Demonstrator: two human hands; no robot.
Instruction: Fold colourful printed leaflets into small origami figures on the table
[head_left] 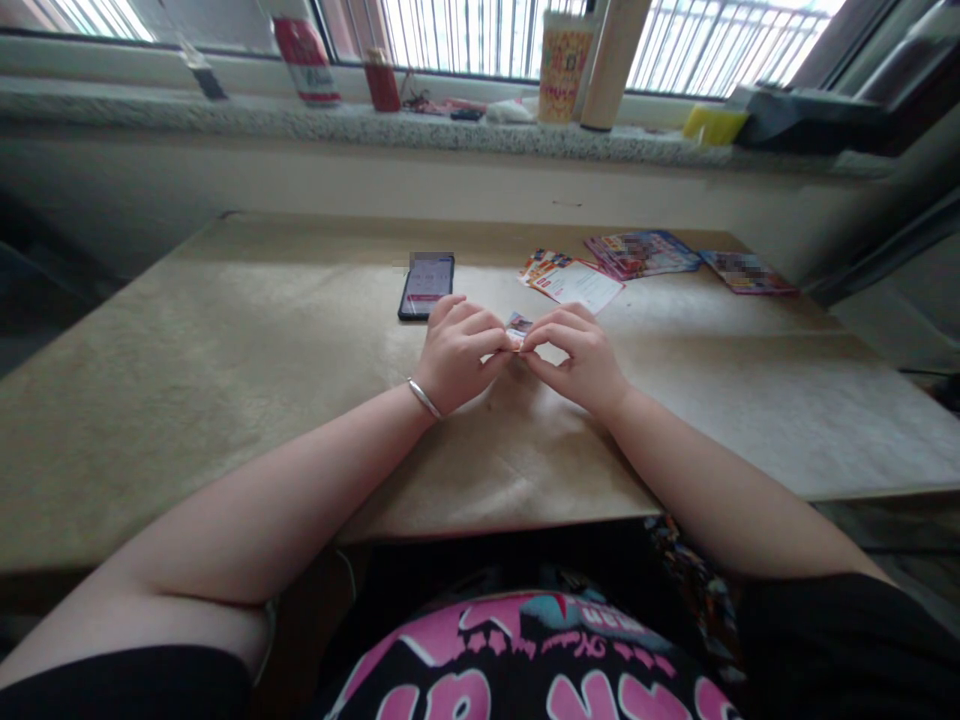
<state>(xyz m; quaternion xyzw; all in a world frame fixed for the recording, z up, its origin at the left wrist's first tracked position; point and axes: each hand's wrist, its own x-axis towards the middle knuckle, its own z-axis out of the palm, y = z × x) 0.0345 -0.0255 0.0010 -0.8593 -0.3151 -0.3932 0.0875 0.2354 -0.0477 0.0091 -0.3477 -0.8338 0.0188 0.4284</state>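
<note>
Above the tabletop, my left hand (461, 355) and my right hand (583, 358) meet, each closed in a pinch. Between their fingertips is a small printed piece of paper or card (517, 326); much of it is hidden by the fingers, and I cannot tell whether it is folded. A smartphone (427, 288) with a lit screen lies just beyond my left hand. Past my right hand, several printed cards (541, 266) are fanned out, with a white sheet (586, 286) overlapping them.
A stack of colourful printed booklets or cards (645, 252) lies at the table's (247, 400) back right, with a smaller pile (750, 273) beside it. On the windowsill (450, 125) stand a red and white can (306, 60), a patterned cup (562, 70) and a tall cylinder (613, 65).
</note>
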